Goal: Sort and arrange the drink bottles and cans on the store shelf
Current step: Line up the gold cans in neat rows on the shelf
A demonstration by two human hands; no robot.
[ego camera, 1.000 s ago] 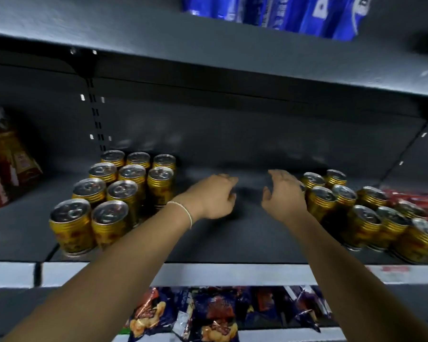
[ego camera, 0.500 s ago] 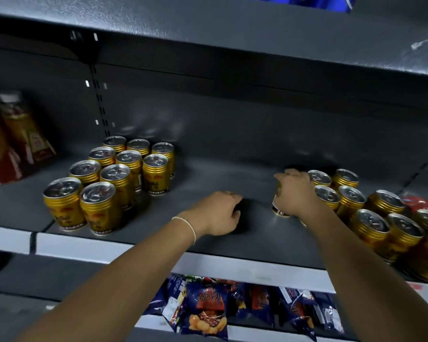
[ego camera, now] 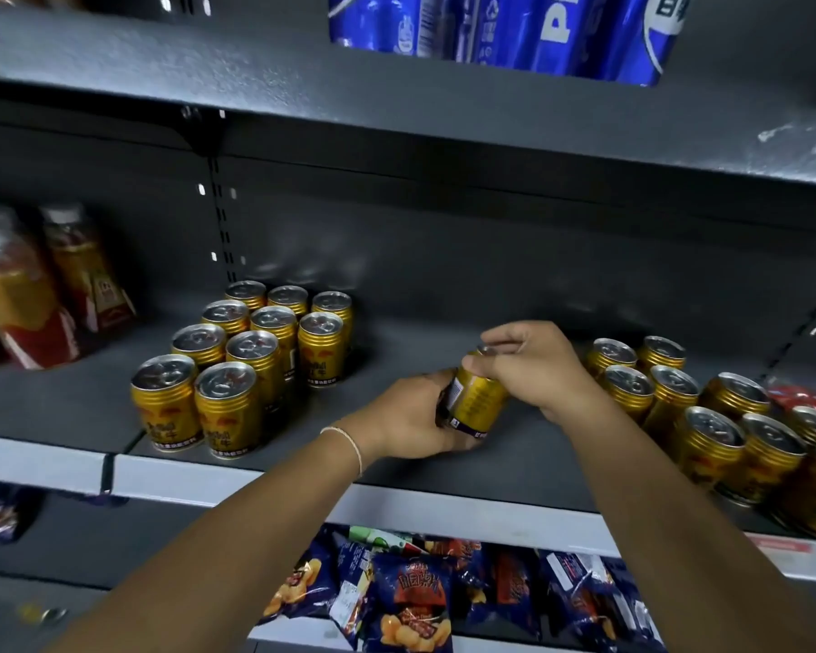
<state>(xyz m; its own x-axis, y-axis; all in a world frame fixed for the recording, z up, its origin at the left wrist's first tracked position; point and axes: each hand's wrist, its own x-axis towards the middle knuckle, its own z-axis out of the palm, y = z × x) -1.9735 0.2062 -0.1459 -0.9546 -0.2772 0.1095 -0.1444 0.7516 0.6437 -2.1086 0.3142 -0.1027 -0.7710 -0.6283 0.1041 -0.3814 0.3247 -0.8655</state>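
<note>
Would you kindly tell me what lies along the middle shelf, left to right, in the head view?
Bottled drinks, left block of gold cans, left hand, held gold can, right hand, right block of gold cans.

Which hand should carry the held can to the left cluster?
Left, probably. The left hand grips the can low on its body and lies nearer the left cluster; the right hand only pinches its top and would have to reach across.
</note>
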